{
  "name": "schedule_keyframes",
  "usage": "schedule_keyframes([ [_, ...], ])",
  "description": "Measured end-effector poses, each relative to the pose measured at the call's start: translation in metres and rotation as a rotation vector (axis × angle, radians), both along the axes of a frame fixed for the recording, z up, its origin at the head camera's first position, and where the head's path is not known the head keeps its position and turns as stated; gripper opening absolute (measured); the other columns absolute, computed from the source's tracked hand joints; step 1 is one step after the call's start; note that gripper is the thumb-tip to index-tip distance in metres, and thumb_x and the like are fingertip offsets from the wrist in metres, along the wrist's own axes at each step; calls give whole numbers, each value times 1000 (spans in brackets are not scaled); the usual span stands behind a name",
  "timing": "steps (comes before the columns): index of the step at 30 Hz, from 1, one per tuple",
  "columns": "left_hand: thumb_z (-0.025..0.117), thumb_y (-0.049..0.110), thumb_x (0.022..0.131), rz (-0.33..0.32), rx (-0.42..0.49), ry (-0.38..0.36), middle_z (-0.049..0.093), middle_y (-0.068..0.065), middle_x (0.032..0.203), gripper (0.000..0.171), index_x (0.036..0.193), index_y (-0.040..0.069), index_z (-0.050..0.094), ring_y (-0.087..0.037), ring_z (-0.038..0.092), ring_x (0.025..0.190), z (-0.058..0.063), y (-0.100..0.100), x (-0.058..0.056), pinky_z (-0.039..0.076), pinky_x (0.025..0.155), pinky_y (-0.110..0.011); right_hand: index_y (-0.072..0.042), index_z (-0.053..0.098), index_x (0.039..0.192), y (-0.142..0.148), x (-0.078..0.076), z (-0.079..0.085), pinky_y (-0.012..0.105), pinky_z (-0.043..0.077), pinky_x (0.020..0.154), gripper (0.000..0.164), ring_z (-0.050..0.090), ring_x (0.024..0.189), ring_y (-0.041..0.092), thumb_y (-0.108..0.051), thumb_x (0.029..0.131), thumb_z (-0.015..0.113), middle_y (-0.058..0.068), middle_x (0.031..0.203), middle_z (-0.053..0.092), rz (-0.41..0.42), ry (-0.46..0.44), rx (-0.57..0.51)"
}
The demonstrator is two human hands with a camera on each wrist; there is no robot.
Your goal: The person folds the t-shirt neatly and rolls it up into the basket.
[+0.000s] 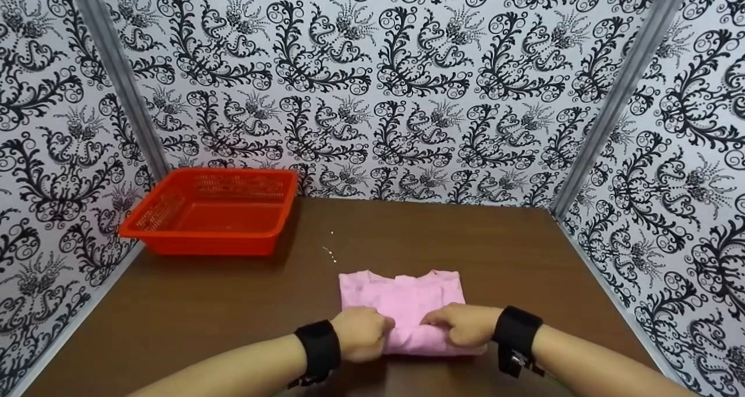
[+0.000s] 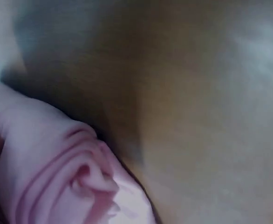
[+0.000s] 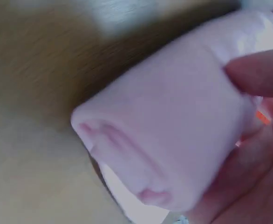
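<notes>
A pink garment [image 1: 401, 298], apparently a folded shirt with a curved neckline at its far edge, lies on the brown table. Its near end is turned over into a thick roll [image 3: 164, 107], whose layered end shows in the right wrist view. My left hand [image 1: 361, 332] grips the left part of that roll with curled fingers. On the right part, my right hand [image 1: 465, 322] holds the cloth, thumb on its near side. In the left wrist view the layered folds [image 2: 66, 163] fill the lower left; most of that hand is out of frame.
An orange-red plastic basket [image 1: 209, 244] with perforated sides stands at the table's back left. Small pale specks [image 1: 330, 252] lie on the table [image 1: 465, 234] beyond the garment. Patterned black-and-white walls [image 1: 372, 94] enclose the back and both sides.
</notes>
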State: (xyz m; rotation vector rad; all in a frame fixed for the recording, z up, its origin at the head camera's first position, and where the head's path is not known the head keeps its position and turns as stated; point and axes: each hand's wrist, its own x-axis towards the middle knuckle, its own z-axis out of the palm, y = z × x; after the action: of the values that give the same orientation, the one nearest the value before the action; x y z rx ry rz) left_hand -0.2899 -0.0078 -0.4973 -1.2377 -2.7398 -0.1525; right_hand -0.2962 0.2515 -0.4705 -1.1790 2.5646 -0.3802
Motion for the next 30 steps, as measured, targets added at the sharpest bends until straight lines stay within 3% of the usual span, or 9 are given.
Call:
schedule_keyframes([
  [3, 52, 17, 82, 56, 48, -38, 59, 0, 61, 11, 70, 17, 53, -20, 63, 63, -1, 1, -4, 47, 53, -35, -17, 61, 112, 2, -5, -7, 24, 45, 75, 42, 52, 81, 4, -3, 73, 54, -11, 89, 57, -45, 53, -28],
  [9, 56, 26, 88, 129, 33, 117, 59, -3, 85, 15, 102, 20, 58, -25, 59, 77, -4, -1, -6, 46, 62, -42, -20, 58, 110, 3, 3, -21, 36, 49, 68, 27, 56, 78, 13, -10, 84, 58, -4, 93, 57, -198, 420, -52],
  [13, 69, 23, 78, 54, 38, 263, 55, -1, 92, 35, 111, 27, 58, -22, 55, 83, 1, -3, -5, 45, 65, -40, -21, 62, 106, -2, 10, -20, 35, 47, 59, 28, 55, 73, 15, -11, 80, 67, -3, 89, 54, -192, 667, -51],
  [15, 72, 21, 73, -10, 38, 375, 54, 0, 90, 35, 105, 28, 59, -20, 54, 79, 1, -4, -3, 44, 62, -36, -21, 62, 104, -5, 16, -20, 34, 44, 54, 31, 53, 71, 17, -10, 76, 69, -2, 87, 53, -170, 723, -15],
  [18, 69, 22, 76, -57, 1, 514, 56, 2, 87, 23, 97, 28, 61, -18, 54, 73, -2, -5, 2, 43, 54, -33, -20, 60, 109, -8, 26, -23, 35, 42, 53, 37, 52, 71, 20, -12, 73, 67, -1, 88, 54, -141, 722, 52],
  [20, 67, 26, 76, -56, -42, 540, 58, 2, 86, 24, 99, 26, 61, -18, 55, 72, -7, -5, 6, 43, 50, -33, -18, 58, 116, -8, 32, -26, 38, 45, 58, 47, 55, 77, 23, -14, 70, 66, 1, 95, 56, -126, 694, 92],
  [24, 68, 36, 71, -18, -142, 477, 60, 1, 92, 48, 116, 22, 59, -22, 57, 74, -14, -6, 11, 43, 49, -36, -14, 51, 131, -5, 34, -32, 46, 48, 76, 63, 58, 95, 28, -18, 71, 68, 7, 111, 58, -111, 665, 140],
  [27, 73, 38, 67, 5, -187, 447, 59, 1, 94, 58, 119, 20, 55, -22, 57, 74, -15, -6, 11, 44, 51, -37, -15, 50, 133, -3, 28, -32, 45, 49, 77, 66, 59, 94, 27, -11, 70, 69, 6, 110, 60, -114, 644, 134],
  [30, 75, 36, 64, 24, -206, 410, 58, 1, 91, 54, 111, 19, 53, -22, 57, 73, -11, -4, 10, 46, 53, -37, -18, 52, 132, -2, 20, -26, 41, 51, 74, 66, 60, 87, 23, -1, 70, 66, 4, 105, 62, -112, 562, 96],
])
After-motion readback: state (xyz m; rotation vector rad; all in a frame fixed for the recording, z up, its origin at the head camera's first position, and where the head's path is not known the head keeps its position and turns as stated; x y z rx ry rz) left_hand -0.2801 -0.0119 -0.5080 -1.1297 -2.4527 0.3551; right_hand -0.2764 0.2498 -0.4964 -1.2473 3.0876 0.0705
